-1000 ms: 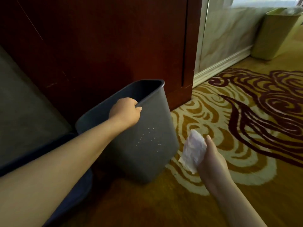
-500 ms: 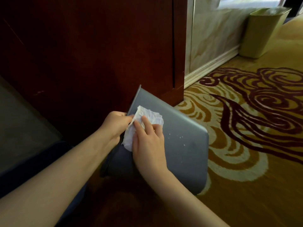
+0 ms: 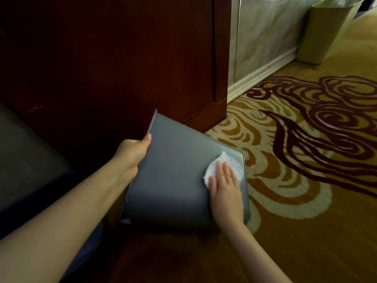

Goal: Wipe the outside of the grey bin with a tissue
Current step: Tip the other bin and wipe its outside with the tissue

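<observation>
The grey bin (image 3: 175,172) lies tipped on its side on the carpet, its mouth turned away to the left and a broad flat wall facing up. My left hand (image 3: 132,152) grips the rim at the bin's left edge, thumb on the outer wall. My right hand (image 3: 223,184) lies flat on a crumpled white tissue (image 3: 225,165), pressing it onto the wall near the bin's base corner at the right. The bin's inside is hidden.
A dark red wooden cabinet (image 3: 122,58) stands right behind the bin. A pale green bin (image 3: 328,29) stands by the marble wall and skirting at the top right. Patterned yellow and maroon carpet (image 3: 306,139) spreads to the right. A dark cushion edge (image 3: 26,160) sits at the left.
The bin went from upright to tipped on its side. My right hand brought the tissue onto the wall near the rim, then slid it right toward the base.
</observation>
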